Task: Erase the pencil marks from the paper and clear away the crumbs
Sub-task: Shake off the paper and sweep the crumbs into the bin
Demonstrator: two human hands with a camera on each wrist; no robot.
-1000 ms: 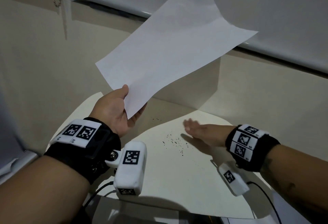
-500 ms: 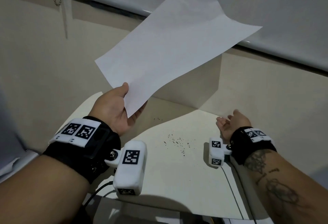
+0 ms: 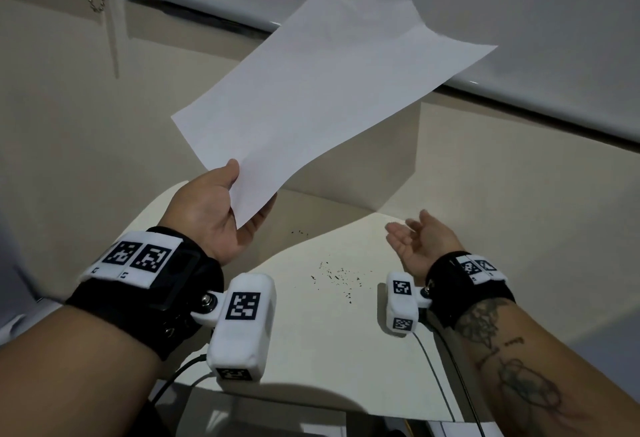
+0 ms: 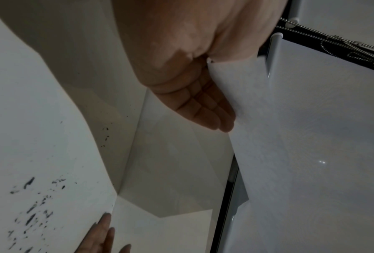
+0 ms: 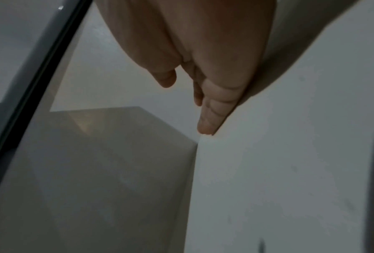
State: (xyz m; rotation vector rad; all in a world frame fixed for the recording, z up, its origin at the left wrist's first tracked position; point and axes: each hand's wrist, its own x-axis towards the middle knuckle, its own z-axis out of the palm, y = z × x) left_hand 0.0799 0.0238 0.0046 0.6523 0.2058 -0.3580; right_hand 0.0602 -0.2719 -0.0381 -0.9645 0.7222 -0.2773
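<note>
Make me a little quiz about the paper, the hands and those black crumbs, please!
1. True or false: the left hand holds the paper up in the air, off the table.
2. Where do the crumbs lie? A) on the paper B) on the table between the two hands C) in the right hand
3. Fill in: the right hand is palm up and holds ______.

Key: 1 true. 2 B. 3 nothing.
</note>
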